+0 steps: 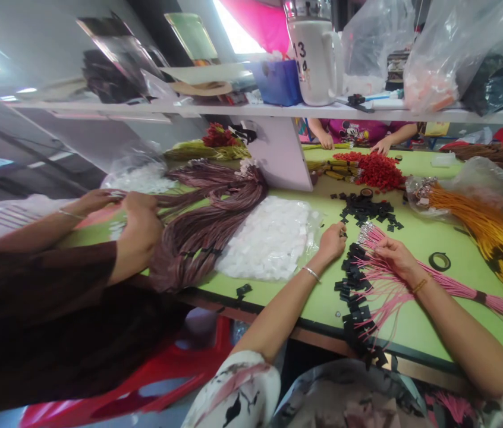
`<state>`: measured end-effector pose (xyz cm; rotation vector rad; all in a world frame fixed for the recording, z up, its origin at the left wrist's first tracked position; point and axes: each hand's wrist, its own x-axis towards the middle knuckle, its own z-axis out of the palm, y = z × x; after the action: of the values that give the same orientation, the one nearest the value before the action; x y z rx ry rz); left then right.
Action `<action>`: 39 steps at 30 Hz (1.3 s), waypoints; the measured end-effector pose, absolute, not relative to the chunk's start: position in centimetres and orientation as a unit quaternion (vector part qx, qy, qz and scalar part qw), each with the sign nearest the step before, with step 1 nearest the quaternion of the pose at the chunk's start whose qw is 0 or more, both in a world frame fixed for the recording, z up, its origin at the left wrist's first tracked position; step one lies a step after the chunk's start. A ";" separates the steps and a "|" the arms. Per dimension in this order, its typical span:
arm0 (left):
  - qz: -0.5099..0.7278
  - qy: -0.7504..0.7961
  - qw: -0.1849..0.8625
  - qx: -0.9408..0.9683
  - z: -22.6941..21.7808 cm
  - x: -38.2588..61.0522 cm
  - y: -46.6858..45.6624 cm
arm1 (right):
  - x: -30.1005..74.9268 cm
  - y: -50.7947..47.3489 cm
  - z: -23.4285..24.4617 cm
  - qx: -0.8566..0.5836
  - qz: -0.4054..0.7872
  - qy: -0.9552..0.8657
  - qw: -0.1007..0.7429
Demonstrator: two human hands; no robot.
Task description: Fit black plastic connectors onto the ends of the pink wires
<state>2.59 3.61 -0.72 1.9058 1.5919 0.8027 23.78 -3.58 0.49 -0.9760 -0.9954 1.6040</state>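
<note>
My left hand [333, 241] is closed, with a small dark piece at its fingertips that looks like one of the black connector housings. Close by on the right, my right hand [396, 257] pinches a pink wire by the bare metal ends of the bundle. The pink wire bundle [450, 284] runs under that hand toward the right, bound with dark tape. Pink wires fitted with black housings [353, 285] hang fanned out along the table's front edge. Beyond my hands lies a loose pile of black connector housings [370, 209].
A bag of white connectors [269, 238] and brown wires [216, 208] lie left, where a co-worker's hands [138, 208] work. Red connectors [379, 170] sit farther back, near another person's hands. A tape roll [439, 261] and orange wires [478, 217] lie right. A shelf [242, 109] crosses above.
</note>
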 end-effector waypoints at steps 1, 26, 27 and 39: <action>0.319 0.581 0.306 0.684 -0.6 2.7 3.4 | 23.7 -3.6 0.5 -0.406 0.654 -0.410 0.489; 0.410 0.354 0.722 0.431 1.4 3.6 -1.4 | 22.6 -4.5 1.4 -0.448 0.551 -0.541 0.450; 0.411 0.354 0.723 0.427 1.5 3.5 -1.4 | 22.6 -4.5 1.4 -0.455 0.540 -0.545 0.452; 0.412 0.362 0.724 0.420 1.4 3.3 -1.4 | 22.7 -4.5 1.5 -0.487 0.416 -0.655 0.402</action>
<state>3.30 -1.38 1.39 0.9270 0.7982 0.9087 22.71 -4.47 1.51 -1.2296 -1.6544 1.0508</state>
